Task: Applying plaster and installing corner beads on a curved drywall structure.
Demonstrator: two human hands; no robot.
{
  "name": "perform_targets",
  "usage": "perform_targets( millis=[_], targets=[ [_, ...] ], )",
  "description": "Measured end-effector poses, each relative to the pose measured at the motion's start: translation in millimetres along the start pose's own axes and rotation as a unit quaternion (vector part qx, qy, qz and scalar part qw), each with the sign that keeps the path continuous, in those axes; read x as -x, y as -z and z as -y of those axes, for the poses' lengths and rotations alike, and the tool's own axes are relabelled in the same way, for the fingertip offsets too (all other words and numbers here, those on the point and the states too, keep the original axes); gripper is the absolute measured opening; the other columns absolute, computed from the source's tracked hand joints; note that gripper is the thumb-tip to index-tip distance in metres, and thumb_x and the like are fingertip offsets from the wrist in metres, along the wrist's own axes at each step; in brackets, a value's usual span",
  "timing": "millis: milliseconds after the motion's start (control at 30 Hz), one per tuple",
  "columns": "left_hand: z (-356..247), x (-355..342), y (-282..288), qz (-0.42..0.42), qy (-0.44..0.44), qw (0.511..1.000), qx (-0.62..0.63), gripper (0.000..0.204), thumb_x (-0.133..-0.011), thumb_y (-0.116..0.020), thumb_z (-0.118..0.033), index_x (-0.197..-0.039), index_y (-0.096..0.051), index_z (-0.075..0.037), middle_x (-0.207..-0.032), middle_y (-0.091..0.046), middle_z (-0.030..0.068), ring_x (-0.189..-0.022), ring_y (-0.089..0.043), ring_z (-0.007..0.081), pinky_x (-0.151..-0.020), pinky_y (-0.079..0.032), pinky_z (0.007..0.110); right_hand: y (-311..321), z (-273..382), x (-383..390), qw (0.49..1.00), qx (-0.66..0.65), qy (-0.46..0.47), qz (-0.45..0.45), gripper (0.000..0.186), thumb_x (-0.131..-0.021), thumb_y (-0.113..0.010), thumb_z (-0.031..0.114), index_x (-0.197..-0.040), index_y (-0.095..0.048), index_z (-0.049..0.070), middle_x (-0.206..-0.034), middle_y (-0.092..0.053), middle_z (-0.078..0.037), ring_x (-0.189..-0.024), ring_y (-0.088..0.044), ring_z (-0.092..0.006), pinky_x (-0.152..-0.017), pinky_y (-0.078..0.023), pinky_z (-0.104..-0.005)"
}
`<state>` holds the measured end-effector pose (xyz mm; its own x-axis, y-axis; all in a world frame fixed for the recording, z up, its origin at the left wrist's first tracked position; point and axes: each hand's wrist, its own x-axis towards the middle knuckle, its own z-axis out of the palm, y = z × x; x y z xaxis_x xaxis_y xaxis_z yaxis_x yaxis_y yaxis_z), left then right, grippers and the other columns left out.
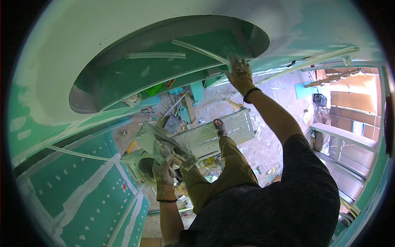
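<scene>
**Right hand (240, 76) at perforated strip (199, 51); left hand (164, 172) on plaster-smeared tool (177, 151)**

Strip lay slantwise across the dark green oval recess (144, 72); its lower end met the gloved right hand. Right fingers: extended, thumb apart. Left fingers: wrapped around the tool, held over a pale container (132, 162). A second strip (156, 55) lay nearby in the recess, to the left. One foot (219, 123) rested on a slotted platform (242, 128).
</scene>
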<state>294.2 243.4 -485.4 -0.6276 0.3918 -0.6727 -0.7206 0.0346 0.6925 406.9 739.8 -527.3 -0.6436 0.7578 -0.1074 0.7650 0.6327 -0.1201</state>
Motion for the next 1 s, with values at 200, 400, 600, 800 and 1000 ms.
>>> perform_targets(
  millis=[200,400,600,800,1000],
  targets=[
    [-3.9,20.3,4.5,-0.008,-0.019,1.0,-0.018,0.047,-0.087,-0.083,-0.014,-0.127,-0.065,0.001,-0.111,-0.073,0.0102,-0.093,-0.072,0.0217,-0.084,-0.059,0.035,-38.5,-11.2,-45.8,0.993,0.087,0.08,-0.02,0.046,-0.094,-0.068,0.022,-0.139,-0.061,0.013,-0.13,-0.068,-0.015,-0.114,-0.067,-0.0351,-0.096,-0.055,-0.0508],
    [-5.2,29.1,2.9,-0.007,0.003,1.0,-0.027,0.039,-0.089,-0.076,-0.01,-0.123,-0.064,0.005,-0.099,-0.073,0.0133,-0.088,-0.071,0.0225,-0.08,-0.058,0.037,-38.1,-24.5,-42.9,0.997,0.037,0.059,-0.031,0.03,-0.1,-0.063,0.027,-0.125,-0.069,0.012,-0.108,-0.075,-0.016,-0.1,-0.073,-0.0348,-0.087,-0.058,-0.0507],
    [-0.1,25.9,6.5,-0.033,0.034,0.996,-0.078,0.05,-0.088,-0.084,-0.015,-0.132,-0.063,-0.003,-0.117,-0.072,0.007,-0.09,-0.07,0.0175,-0.077,-0.057,0.032,-41.7,-36.7,-13.6,0.951,-0.264,-0.097,-0.131,0.034,-0.101,-0.067,0.035,-0.119,-0.075,0.008,-0.092,-0.076,-0.015,-0.082,-0.074,-0.0248,-0.074,-0.056,-0.04],
    [0.6,22.1,11.6,0.024,0.001,1.0,-0.019,0.05,-0.089,-0.083,-0.016,-0.132,-0.062,-0.004,-0.111,-0.073,0.0048,-0.087,-0.07,0.0139,-0.071,-0.056,0.028,-54.7,-69.3,-12.0,0.837,-0.419,-0.296,-0.19,0.033,-0.099,-0.071,0.031,-0.117,-0.077,0.004,-0.091,-0.077,-0.007,-0.081,-0.07,-0.0151,-0.077,-0.054,-0.0331],
    [-3.9,16.3,14.3,-0.018,0.08,0.994,-0.076,0.036,-0.087,-0.081,-0.016,-0.116,-0.067,-0.001,-0.092,-0.073,0.0073,-0.064,-0.064,0.0124,-0.055,-0.048,0.027,-50.2,-80.4,-44.4,0.891,-0.216,-0.343,-0.207,0.041,-0.099,-0.062,0.041,-0.118,-0.078,0.009,-0.102,-0.078,-0.018,-0.096,-0.074,-0.0338,-0.088,-0.056,-0.0449]
  ],
)
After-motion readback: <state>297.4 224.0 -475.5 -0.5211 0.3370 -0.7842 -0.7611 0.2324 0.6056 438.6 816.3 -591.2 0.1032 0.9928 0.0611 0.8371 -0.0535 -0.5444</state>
